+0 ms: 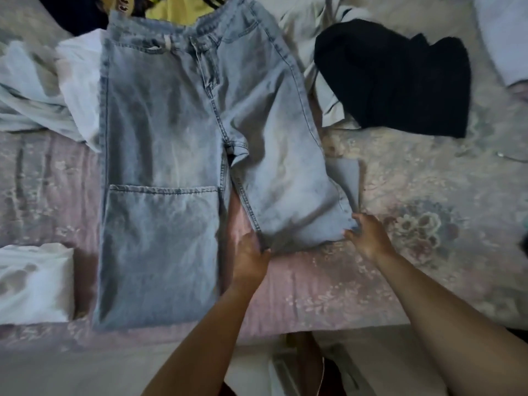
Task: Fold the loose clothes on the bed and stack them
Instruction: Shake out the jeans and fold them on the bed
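Center frame on the bed (400,181), jeans (171,138) lie flat; left hand (251,260) and right hand (367,234) grip the doubled-back leg's fold.

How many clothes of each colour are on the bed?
Blue: 1, the jeans, gripped at one leg's end by the left hand and right hand.
Black: 1, a black garment.
White or pale: 2, a folded white garment and a crumpled pale pile.
Yellow: 1, a yellow garment with dark stripes.
Total: 5
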`<state>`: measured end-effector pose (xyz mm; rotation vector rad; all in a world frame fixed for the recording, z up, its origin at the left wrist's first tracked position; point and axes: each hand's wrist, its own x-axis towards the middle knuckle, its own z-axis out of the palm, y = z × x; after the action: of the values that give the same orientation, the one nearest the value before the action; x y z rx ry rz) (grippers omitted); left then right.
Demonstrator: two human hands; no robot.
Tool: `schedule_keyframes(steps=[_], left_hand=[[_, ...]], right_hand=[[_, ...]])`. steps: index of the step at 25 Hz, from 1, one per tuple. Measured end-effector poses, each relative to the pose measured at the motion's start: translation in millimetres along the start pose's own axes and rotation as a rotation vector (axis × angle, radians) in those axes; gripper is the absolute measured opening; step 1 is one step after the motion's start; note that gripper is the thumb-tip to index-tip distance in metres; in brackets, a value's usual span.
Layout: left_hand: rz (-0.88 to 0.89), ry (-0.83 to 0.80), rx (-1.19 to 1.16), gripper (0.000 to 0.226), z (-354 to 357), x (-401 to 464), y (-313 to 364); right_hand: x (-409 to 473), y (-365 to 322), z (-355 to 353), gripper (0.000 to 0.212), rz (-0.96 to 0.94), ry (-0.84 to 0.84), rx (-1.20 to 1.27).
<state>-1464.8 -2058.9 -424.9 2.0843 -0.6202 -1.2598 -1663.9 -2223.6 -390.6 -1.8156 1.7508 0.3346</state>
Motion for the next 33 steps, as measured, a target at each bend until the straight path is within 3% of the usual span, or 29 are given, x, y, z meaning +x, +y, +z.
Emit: schedule_keyframes(steps=[2, 4, 6, 8, 10, 12, 14, 17, 21, 23, 24, 27, 29, 31, 33], left_hand=[[-0.183, 0.132, -0.316, 0.030, 26.5, 2.3, -1.3], [-0.242, 0.211, -0.394, 0.030, 41.3, 6.1, -5.4], [-0.216, 0.253, -0.428, 0.026, 44.3, 7.3, -2.2], [-0.111, 0.287, -0.420, 0.023, 42.9, 4.3, 7.6], [-0.008, 0.297, -0.386, 0.020, 39.0, -3.3, 15.6], [0.070, 0.269, -0.431, 0.019, 30.8, -15.5, 23.4], [0.124, 0.236, -0.458, 0.012, 16.6, -29.0, 34.4], [0.031, 0.145, -0.648, 0.005, -12.1, -49.3, 58.0], [-0.209, -0.211, -1.169, 0.053, -47.1, -69.4, 74.5], [-0.233, -0.336, -1.278, 0.061, -45.8, -80.7, 72.5], [-0.264, -0.378, -1.194, 0.056, -38.8, -86.7, 68.3], [-0.415, -0.426, -0.636, 0.038, -13.3, -79.1, 57.4], [-0.455, -0.282, -0.522, 0.023, -5.3, -48.0, 57.3], [-0.365, 0.012, -0.581, 0.005, -4.1, -12.0, 57.7], [-0.243, 0.291, -0.432, 0.011, 4.6, 3.6, 48.1]], right_hand=[[25.0, 26.2, -3.4, 0.048, -0.012, -0.068, -0.033], [42.4, 38.8, -0.4, 0.043, -0.042, -0.163, 0.047], [49.9, 41.1, 2.4, 0.036, -0.095, -0.247, 0.069], [49.8, 39.5, 1.5, 0.034, -0.276, -0.210, -0.075], [39.3, 37.6, -3.1, 0.025, -0.445, -0.173, 0.018], [16.9, 33.1, -17.6, 0.018, -0.428, -0.291, 0.312], [-4.8, 27.1, -35.0, 0.014, -0.427, -0.413, 0.441], [-32.5, 15.0, -67.0, 0.029, -0.332, -0.601, 0.697], [-41.5, 8.2, -108.6, 0.053, 0.005, -0.884, 1.217], [-38.7, 11.7, -111.5, 0.039, 0.083, -0.856, 1.348], [-39.2, 13.6, -105.1, 0.027, 0.126, -0.821, 1.345], [-34.5, 16.5, -70.0, 0.017, 0.253, -0.779, 1.065], [-12.7, 14.4, -52.2, 0.017, 0.265, -0.722, 1.039], [16.5, 13.0, -41.8, 0.021, 0.170, -0.497, 0.974], [33.1, 23.7, -29.1, 0.030, 0.040, -0.256, 0.585]])
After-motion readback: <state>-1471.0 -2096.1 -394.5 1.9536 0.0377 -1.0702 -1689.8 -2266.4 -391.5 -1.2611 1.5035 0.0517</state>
